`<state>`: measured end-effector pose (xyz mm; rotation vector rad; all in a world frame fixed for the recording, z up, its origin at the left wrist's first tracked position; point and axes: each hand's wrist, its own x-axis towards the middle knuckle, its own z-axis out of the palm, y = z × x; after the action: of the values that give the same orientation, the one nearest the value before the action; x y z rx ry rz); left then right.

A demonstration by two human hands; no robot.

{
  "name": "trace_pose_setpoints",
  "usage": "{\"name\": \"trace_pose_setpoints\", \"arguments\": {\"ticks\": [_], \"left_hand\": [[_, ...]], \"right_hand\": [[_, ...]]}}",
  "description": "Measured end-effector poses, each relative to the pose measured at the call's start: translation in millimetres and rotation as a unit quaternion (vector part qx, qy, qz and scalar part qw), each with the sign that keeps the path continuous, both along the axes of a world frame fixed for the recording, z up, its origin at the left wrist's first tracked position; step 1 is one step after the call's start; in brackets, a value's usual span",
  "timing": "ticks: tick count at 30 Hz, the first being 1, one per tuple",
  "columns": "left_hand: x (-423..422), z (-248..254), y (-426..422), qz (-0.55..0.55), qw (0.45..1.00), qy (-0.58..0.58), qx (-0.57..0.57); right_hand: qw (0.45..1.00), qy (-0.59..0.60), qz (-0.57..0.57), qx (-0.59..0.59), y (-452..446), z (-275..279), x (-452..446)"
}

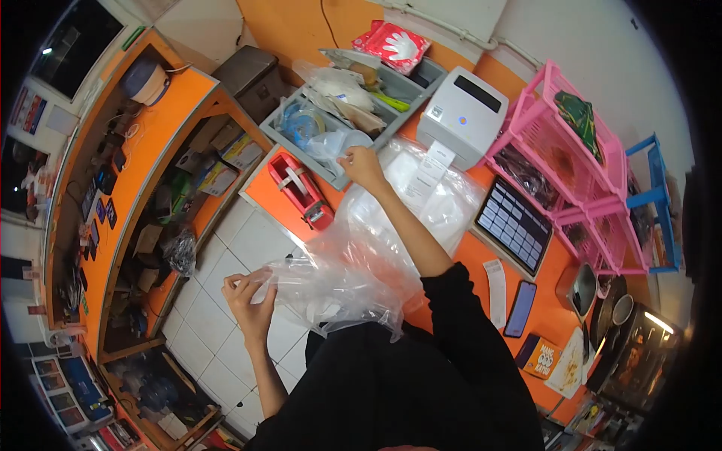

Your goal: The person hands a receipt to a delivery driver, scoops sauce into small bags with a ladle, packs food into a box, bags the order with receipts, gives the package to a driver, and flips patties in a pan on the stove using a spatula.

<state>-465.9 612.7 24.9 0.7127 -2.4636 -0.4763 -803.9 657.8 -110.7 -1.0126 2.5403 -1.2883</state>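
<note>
Now our left hand [251,307] pinches the clear bag [335,282], spread past the edge of the orange table [271,216]; farther right, our right hand [364,167] curls over the grey tray [408,120], its grip unclear to us.

The table [556,308] carries a tray [331,174] by the right hand [363,167], a red device [304,197] left of that hand, a printer [462,116] right of it, tablet [514,225] and phone [520,309] further right.
</note>
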Motion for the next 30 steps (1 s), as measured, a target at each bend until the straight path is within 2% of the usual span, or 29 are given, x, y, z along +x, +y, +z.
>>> {"name": "trace_pose_setpoints", "arguments": {"ticks": [1, 4, 5, 7, 8, 9, 12, 13, 16, 17, 20, 23, 26, 27, 30], "left_hand": [[2, -4, -1, 0.017, 1.0, 0.018, 0.012], [-1, -7, -4, 0.01, 0.997, 0.039, 0.073], [-5, -7, -4, -0.003, 0.994, 0.041, 0.098], [-16, -2, 0, -0.063, 0.996, 0.008, 0.069], [-22, 0, 0, -0.094, 0.994, -0.008, 0.056], [-28, -1, -4, -0.163, 0.985, -0.036, -0.047], [-46, -14, -7, -0.279, 0.955, -0.056, -0.086], [-52, -25, -8, -0.305, 0.948, -0.022, -0.091], [-62, -29, -9, -0.392, 0.91, -0.109, -0.079], [-68, -24, -7, -0.406, 0.906, -0.085, -0.085], [-81, -9, 10, -0.387, 0.92, -0.068, -0.013], [-91, -3, 13, -0.415, 0.909, -0.041, -0.008], [-93, 14, 9, -0.415, 0.899, -0.124, 0.067], [-93, 9, 6, -0.406, 0.903, -0.117, 0.077], [-92, -5, -1, -0.372, 0.912, -0.106, 0.137]], "right_hand": [[0.996, 0.051, -0.018, 0.075, -12, 0, -1], [0.996, -0.055, 0.071, 0.015, -26, 5, -20], [0.993, -0.084, 0.08, 0.039, -26, 10, -23], [0.982, -0.142, 0.091, 0.089, -21, 19, -30], [0.977, -0.178, 0.093, 0.073, -18, 22, -32], [0.97, -0.214, 0.094, 0.058, -15, 25, -32], [0.953, -0.272, 0.128, 0.048, -8, 20, -39], [0.947, -0.281, 0.144, 0.05, -7, 17, -43], [0.932, -0.344, 0.112, 0.004, 1, 37, -39], [0.927, -0.357, 0.118, 0.004, 4, 41, -40], [0.899, -0.411, 0.151, -0.003, 11, 46, -45], [0.845, -0.5, 0.187, -0.021, 11, 41, -50], [0.795, -0.575, 0.166, -0.097, 9, 36, -49], [0.783, -0.59, 0.175, -0.089, 11, 38, -53], [0.743, -0.617, 0.203, -0.165, 13, 47, -56]]}}
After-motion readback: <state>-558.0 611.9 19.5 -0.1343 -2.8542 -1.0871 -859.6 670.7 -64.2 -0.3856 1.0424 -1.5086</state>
